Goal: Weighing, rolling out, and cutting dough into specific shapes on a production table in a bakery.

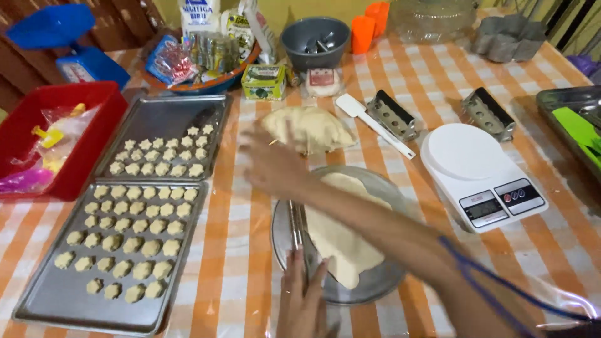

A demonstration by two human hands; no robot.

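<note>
Your left hand point(303, 300) lies flat, open, on the rolling pin point(295, 235); your right hand point(272, 164), blurred, looks open, holding nothing. A careless push could tear the dough point(341, 231).

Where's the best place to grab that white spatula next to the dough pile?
Probably the white spatula is best taken by its long thin handle, at the end nearest the white scale. It lies flat and slanted, its broad blade pointing away toward the dough pile, so come from above.
</note>
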